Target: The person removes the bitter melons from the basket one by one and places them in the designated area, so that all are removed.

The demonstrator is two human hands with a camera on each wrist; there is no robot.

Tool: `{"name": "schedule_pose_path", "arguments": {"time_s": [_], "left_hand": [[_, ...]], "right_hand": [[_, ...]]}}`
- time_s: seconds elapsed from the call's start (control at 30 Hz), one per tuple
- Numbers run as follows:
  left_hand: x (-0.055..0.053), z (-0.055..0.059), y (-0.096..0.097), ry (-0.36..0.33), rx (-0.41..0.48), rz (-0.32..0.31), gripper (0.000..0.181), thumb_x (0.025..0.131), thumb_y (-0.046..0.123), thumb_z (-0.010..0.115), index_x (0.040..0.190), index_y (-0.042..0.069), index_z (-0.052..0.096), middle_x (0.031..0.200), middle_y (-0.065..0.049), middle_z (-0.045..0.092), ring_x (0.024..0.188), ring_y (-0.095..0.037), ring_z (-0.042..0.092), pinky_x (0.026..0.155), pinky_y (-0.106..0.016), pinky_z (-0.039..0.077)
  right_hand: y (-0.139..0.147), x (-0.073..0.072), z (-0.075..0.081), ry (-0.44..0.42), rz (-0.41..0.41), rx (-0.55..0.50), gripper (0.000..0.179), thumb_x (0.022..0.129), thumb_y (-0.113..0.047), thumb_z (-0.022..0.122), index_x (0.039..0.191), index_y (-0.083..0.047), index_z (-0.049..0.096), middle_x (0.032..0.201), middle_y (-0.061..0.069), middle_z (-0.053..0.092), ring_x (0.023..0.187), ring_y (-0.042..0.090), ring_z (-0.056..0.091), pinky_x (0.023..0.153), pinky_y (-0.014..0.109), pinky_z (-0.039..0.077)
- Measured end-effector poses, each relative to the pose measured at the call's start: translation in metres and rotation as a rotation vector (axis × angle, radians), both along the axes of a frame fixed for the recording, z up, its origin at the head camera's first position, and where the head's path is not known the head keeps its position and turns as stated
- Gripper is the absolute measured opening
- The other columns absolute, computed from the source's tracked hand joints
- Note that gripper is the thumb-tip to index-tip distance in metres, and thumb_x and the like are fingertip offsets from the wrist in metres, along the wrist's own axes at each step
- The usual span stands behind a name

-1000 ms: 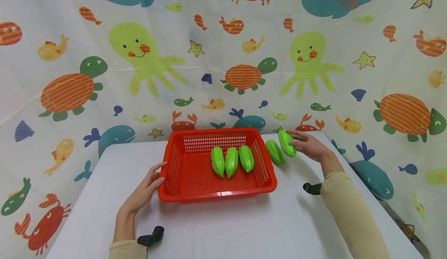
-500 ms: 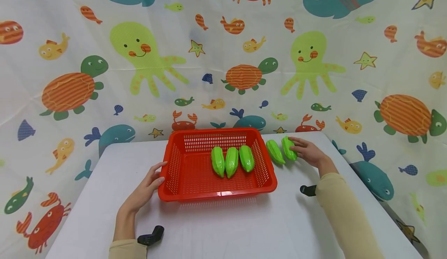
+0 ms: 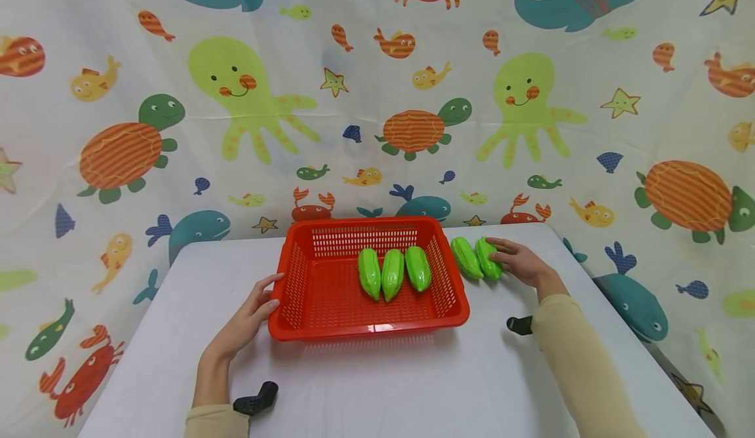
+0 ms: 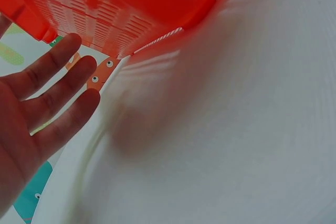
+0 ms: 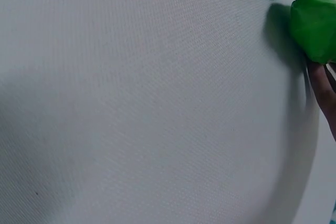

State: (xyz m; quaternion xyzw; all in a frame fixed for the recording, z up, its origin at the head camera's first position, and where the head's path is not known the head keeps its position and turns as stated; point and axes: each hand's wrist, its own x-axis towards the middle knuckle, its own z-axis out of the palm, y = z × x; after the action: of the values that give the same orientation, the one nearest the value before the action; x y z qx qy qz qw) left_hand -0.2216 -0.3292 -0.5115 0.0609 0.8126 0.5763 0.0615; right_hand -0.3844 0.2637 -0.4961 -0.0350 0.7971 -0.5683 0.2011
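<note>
A red plastic basket [image 3: 318,326] with slotted walls stands mid-table, three ridged green star fruits [image 3: 392,274] lying inside it. At its left rim is my left hand [image 3: 250,313], thumb and index finger touching the edge; the left wrist view shows the other fingers [image 4: 60,121] stretched out beside the basket wall. To the right of the basket, my right hand [image 3: 522,264] holds a star fruit [image 3: 486,258] by its right side, down at the table. Another star fruit [image 3: 466,258] lies between it and the basket, close alongside.
The white table [image 3: 366,392] extends in front of the basket and to both sides. Behind it hangs a curtain [image 3: 354,149] printed with sea animals. Black wrist-camera mounts [image 3: 256,398] stick out from both sleeves.
My right hand has lowered its star fruit from above the table to beside the other one, then edged it slightly closer. The left hand and basket have stayed put.
</note>
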Motion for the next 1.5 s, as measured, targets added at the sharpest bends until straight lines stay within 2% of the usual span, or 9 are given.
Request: {"name": "schedule_pose_path", "arguments": {"time_s": [0.17, 0.4, 0.7, 1.07, 1.5], "left_hand": [[0.0008, -0.0001, -0.0001, -0.009, 0.005, 0.001, 0.058, 0.101, 0.035, 0.051, 0.152, 0.028, 0.025, 0.137, -0.02, 0.043, 0.126, -0.039, 0.045, 0.101, -0.061, 0.04], [0.0012, 0.0016, -0.0007, -0.016, 0.004, 0.004, 0.057, 0.101, 0.036, 0.051, 0.152, 0.028, 0.026, 0.137, -0.02, 0.043, 0.126, -0.038, 0.045, 0.101, -0.062, 0.04], [0.0004, 0.0013, -0.0019, -0.008, 0.011, -0.001, 0.058, 0.101, 0.037, 0.051, 0.152, 0.028, 0.025, 0.138, -0.019, 0.043, 0.126, -0.038, 0.045, 0.101, -0.061, 0.041], [-0.0012, 0.0007, -0.0025, 0.008, 0.026, -0.022, 0.056, 0.101, 0.034, 0.051, 0.152, 0.027, 0.027, 0.136, -0.02, 0.043, 0.125, -0.038, 0.044, 0.1, -0.059, 0.042], [-0.0013, 0.0005, -0.0025, 0.011, 0.029, -0.027, 0.056, 0.102, 0.032, 0.051, 0.152, 0.026, 0.026, 0.132, -0.021, 0.045, 0.123, -0.038, 0.046, 0.1, -0.059, 0.043]], "right_hand": [[-0.001, -0.003, -0.0021, 0.011, -0.015, 0.023, 0.062, 0.098, -0.027, 0.06, 0.152, -0.012, 0.033, 0.159, 0.018, 0.017, 0.142, 0.04, 0.017, 0.116, 0.056, 0.019], [-0.0042, -0.0068, -0.005, 0.013, -0.02, -0.007, 0.06, 0.1, -0.023, 0.057, 0.153, -0.011, 0.032, 0.16, 0.017, 0.017, 0.143, 0.039, 0.016, 0.116, 0.055, 0.017], [-0.0076, -0.0073, -0.0031, 0.004, -0.032, -0.039, 0.059, 0.101, -0.021, 0.055, 0.154, -0.011, 0.03, 0.161, 0.017, 0.013, 0.144, 0.039, 0.015, 0.117, 0.056, 0.015], [-0.0067, -0.0057, -0.0027, -0.002, -0.056, -0.033, 0.062, 0.101, -0.023, 0.055, 0.155, -0.014, 0.026, 0.161, 0.021, 0.006, 0.147, 0.039, 0.006, 0.117, 0.055, 0.013], [-0.0054, -0.0042, -0.0043, -0.004, -0.059, -0.027, 0.06, 0.102, -0.023, 0.054, 0.155, -0.015, 0.027, 0.161, 0.02, 0.012, 0.147, 0.039, 0.007, 0.116, 0.058, 0.012]]}}
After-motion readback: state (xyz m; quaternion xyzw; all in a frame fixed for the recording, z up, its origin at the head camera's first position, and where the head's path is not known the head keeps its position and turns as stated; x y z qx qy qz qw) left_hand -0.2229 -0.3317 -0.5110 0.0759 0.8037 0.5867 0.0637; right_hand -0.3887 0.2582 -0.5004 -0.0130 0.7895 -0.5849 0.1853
